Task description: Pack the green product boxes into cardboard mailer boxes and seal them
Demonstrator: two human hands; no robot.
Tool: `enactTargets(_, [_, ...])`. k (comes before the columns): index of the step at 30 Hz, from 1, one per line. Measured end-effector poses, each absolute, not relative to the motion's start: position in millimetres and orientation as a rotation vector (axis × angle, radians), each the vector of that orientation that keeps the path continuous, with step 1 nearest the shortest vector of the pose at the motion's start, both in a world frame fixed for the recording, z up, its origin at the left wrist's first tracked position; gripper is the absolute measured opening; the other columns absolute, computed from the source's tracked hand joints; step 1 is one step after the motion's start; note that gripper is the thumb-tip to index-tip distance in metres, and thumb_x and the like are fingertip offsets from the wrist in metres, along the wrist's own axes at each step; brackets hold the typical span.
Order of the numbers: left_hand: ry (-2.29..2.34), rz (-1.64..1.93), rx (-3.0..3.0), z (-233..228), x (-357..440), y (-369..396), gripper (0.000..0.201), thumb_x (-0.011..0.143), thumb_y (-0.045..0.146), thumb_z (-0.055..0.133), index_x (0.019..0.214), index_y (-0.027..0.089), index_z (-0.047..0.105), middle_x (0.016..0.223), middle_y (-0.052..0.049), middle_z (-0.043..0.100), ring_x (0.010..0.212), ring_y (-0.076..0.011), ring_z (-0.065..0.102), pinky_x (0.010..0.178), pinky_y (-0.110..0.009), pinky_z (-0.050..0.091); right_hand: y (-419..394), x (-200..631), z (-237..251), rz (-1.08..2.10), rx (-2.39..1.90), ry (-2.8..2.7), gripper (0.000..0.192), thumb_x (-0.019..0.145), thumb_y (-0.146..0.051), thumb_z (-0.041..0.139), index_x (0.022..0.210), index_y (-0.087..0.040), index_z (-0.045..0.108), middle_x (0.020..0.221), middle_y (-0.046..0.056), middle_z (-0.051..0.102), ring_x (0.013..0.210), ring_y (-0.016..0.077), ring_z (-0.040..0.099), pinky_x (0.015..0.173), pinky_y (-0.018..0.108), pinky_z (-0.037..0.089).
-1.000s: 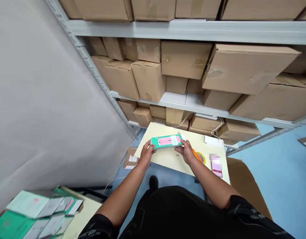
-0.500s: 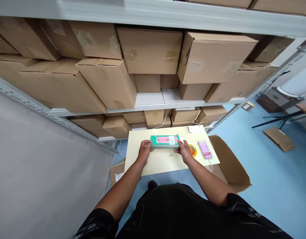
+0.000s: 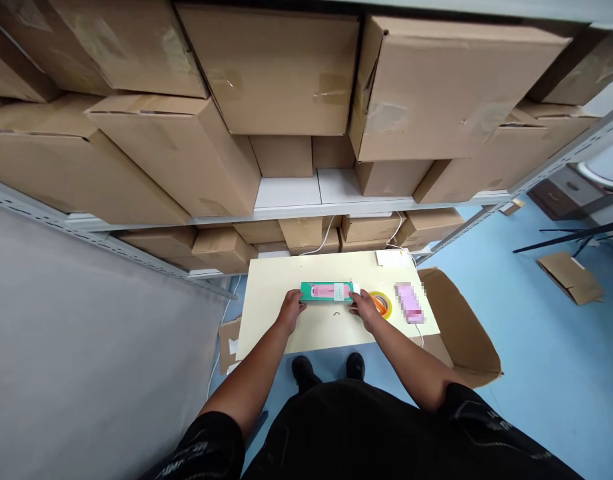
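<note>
A long green box (image 3: 326,291) with a pink picture and a pale label on its top face lies crosswise between my hands, over the cream tabletop (image 3: 271,320). My left hand (image 3: 291,310) grips its left end, fingers closed at the edge. On the opposite end, my right hand (image 3: 364,309) is closed around the corner, thumb on top. Just right of that hand sits a roll of tape (image 3: 384,305), yellow outside with orange inside. Whether the box rests on the table or is held slightly above it, I cannot tell.
A blurred pink-purple item (image 3: 410,303) lies at the table's right side, with a white cable below it. White paper (image 3: 392,258) is at the back edge. An open carton (image 3: 461,327) stands right of the table. Shelves of cardboard boxes (image 3: 281,73) rise behind.
The view has shifted closer to the shelves and both shoes now show. The box has tilted a little, so less of its front side is visible; both hands keep hold of it.
</note>
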State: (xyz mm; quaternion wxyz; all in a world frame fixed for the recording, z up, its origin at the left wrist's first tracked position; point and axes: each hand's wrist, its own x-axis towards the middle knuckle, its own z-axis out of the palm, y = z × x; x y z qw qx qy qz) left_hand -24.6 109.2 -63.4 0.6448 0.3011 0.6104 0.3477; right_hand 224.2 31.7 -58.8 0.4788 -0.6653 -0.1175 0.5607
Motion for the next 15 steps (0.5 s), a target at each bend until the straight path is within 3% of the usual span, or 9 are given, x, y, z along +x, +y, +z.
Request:
enactTargets(7, [1.448,0.751,0.685,-91,-14,108,0.035,0.072,0.042,0.072,0.1,0.023,0.065,0.097,-0.003,0.064,0.086,-0.0162,0.059,0.085,-0.033,0.051,46,236,-89,1.425,-1.646,-0.268,0.029,0.076,-0.033,0.079,0.101,-0.024,0.067,0.095,0.001,0.074,0.074,0.0142,0.068,0.065,0.025,0.063])
enactTargets(15, [1.431,0.738,0.648,-89,-30,118,0.046,0.064,0.041,0.076,0.104,0.023,0.062,0.098,-0.003,0.066,0.089,-0.0169,0.063,0.087,-0.034,0.05,49,221,-92,1.466,-1.737,-0.328,0.024,0.076,-0.032,0.077,0.096,-0.024,0.067,0.095,0.001,0.073,0.078,0.0146,0.068,0.06,0.021,0.057])
